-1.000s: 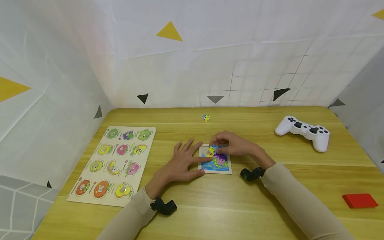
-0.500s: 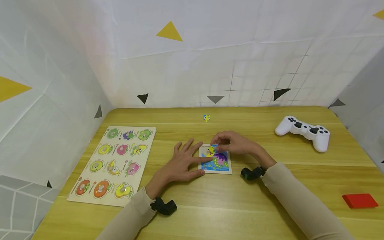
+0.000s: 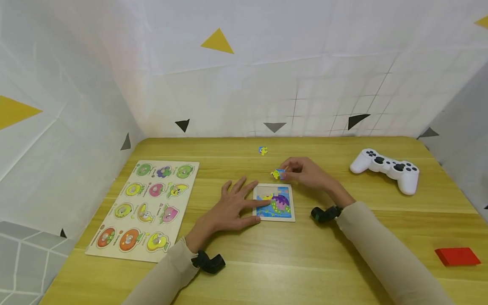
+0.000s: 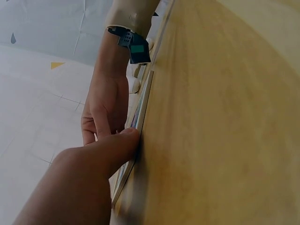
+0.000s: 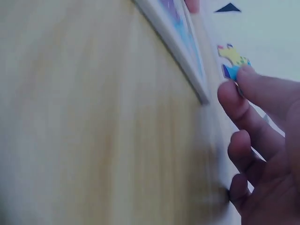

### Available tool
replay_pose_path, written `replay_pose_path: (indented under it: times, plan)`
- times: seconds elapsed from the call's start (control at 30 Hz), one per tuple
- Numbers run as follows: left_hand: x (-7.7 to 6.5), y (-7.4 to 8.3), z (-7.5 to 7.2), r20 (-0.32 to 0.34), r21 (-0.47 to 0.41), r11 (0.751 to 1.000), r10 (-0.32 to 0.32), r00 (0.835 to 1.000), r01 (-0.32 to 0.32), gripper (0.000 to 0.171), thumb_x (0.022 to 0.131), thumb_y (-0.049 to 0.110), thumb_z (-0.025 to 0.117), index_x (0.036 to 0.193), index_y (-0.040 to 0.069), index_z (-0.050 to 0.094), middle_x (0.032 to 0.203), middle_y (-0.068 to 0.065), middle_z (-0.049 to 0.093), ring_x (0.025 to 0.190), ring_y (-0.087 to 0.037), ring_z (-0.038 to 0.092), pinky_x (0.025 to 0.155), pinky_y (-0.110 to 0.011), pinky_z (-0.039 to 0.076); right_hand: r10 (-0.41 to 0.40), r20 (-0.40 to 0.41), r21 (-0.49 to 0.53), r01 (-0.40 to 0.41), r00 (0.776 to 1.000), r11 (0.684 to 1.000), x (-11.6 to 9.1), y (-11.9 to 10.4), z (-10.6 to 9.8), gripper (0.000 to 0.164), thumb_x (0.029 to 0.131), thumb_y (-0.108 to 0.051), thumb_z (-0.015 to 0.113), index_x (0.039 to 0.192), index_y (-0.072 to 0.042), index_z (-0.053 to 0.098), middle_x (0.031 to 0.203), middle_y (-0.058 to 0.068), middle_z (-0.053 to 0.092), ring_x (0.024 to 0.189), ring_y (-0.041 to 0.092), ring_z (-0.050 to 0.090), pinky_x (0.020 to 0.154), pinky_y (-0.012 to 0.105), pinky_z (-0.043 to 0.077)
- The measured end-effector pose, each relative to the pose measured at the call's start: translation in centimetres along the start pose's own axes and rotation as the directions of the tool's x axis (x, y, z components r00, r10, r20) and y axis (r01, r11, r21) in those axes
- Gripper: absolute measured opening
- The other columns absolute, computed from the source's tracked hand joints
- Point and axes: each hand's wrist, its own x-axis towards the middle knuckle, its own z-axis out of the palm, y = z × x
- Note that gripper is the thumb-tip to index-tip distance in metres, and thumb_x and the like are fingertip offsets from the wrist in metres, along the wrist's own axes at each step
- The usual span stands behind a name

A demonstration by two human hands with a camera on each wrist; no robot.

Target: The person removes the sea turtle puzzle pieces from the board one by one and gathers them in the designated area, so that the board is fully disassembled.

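A small picture puzzle in a white-edged tray [image 3: 292,205] lies mid-table, showing a purple and pink sea creature on blue. Its upper left part is bare. My left hand [image 3: 230,212] rests with spread fingers at the tray's left side, index finger reaching over the picture. The left thumb [image 4: 129,133] lies on the tray's edge in the left wrist view. Just beyond the tray, my right hand [image 3: 306,173] pinches a yellow and blue puzzle piece [image 3: 276,174] between thumb and fingers. The right wrist view shows that piece [image 5: 239,58] held off the tray's corner.
Another yellow and blue puzzle piece [image 3: 263,150] lies near the table's far edge. A fruit peg puzzle board [image 3: 146,180] is on the left. At the right are a white game controller [image 3: 386,166] and, nearer, a red block [image 3: 457,256]. White cloth walls enclose the table.
My right hand has lifted the yellow and blue puzzle piece out of the tray and moved it away and slightly right, baring the tray's upper left. My left hand has stayed put.
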Motion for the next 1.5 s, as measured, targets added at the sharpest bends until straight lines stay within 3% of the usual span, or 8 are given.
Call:
replay_pose_path:
  times: [0.17, 0.33, 0.7, 0.97, 1.2, 1.5]
  plan:
    - [0.0, 0.0, 0.1, 0.007, -0.004, 1.000, -0.006, 1.000, 0.006, 0.050, 0.098, 0.062, 0.050, 0.147, 0.050, 0.049, 0.170, -0.009, 0.024, 0.157, -0.045, 0.012, 0.115, -0.073, 0.010, 0.036, -0.096, -0.074, -0.043, 0.995, 0.996, 0.5, 1.0, -1.1, 0.020, 0.100, -0.020, 0.066, 0.117, -0.009, 0.070, 0.093, 0.014, 0.074, 0.076, 0.017, 0.058, 0.068, 0.027, 0.044]
    - [-0.1, 0.1, 0.1, 0.011, 0.003, 1.000, -0.010, 1.000, 0.010, 0.051, 0.098, 0.064, 0.047, 0.147, 0.051, 0.048, 0.170, -0.009, 0.023, 0.157, -0.045, 0.012, 0.115, -0.073, 0.011, 0.096, -0.135, -0.131, -0.114, 0.986, 0.985, 1.3, 1.8, -2.0, 0.024, 0.101, -0.021, 0.064, 0.123, -0.011, 0.069, 0.098, 0.013, 0.073, 0.079, 0.021, 0.058, 0.070, 0.031, 0.046]
    - [-0.1, 0.2, 0.1, 0.001, -0.007, 1.000, -0.011, 1.000, 0.011, 0.050, 0.098, 0.062, 0.049, 0.147, 0.051, 0.048, 0.170, -0.007, 0.023, 0.157, -0.044, 0.012, 0.116, -0.073, 0.008, 0.118, -0.113, -0.165, -0.136, 0.987, 0.977, 2.6, 2.0, -2.8, 0.025, 0.103, -0.018, 0.060, 0.124, -0.009, 0.070, 0.107, 0.016, 0.073, 0.088, 0.023, 0.060, 0.074, 0.033, 0.045]
    - [-0.1, 0.2, 0.1, 0.007, -0.011, 1.000, -0.013, 1.000, 0.013, 0.050, 0.098, 0.063, 0.048, 0.147, 0.051, 0.048, 0.171, -0.007, 0.023, 0.158, -0.043, 0.011, 0.116, -0.072, 0.008, 0.099, -0.086, -0.177, -0.113, 0.991, 0.978, 2.7, 2.0, -2.8, 0.032, 0.094, -0.018, 0.074, 0.125, -0.008, 0.070, 0.102, 0.013, 0.067, 0.087, 0.023, 0.057, 0.079, 0.033, 0.048]
    - [-0.1, 0.2, 0.0, 0.001, -0.006, 1.000, -0.004, 1.000, 0.004, 0.050, 0.098, 0.062, 0.048, 0.147, 0.050, 0.049, 0.170, -0.009, 0.024, 0.157, -0.044, 0.013, 0.115, -0.073, 0.010, 0.042, -0.118, -0.212, -0.067, 0.992, 0.975, 2.9, 2.9, -2.8, 0.032, 0.093, -0.020, 0.076, 0.124, -0.010, 0.071, 0.099, 0.011, 0.068, 0.084, 0.021, 0.058, 0.078, 0.034, 0.048]
    - [-0.2, 0.2, 0.1, -0.006, -0.001, 1.000, 0.001, 1.000, -0.001, 0.050, 0.098, 0.063, 0.048, 0.146, 0.049, 0.051, 0.170, -0.009, 0.025, 0.157, -0.045, 0.014, 0.115, -0.073, 0.011, 0.045, -0.153, -0.260, -0.084, 0.987, 0.962, 3.5, 3.3, -2.6, 0.034, 0.096, -0.025, 0.072, 0.128, -0.012, 0.070, 0.107, 0.012, 0.065, 0.091, 0.025, 0.057, 0.082, 0.039, 0.046]
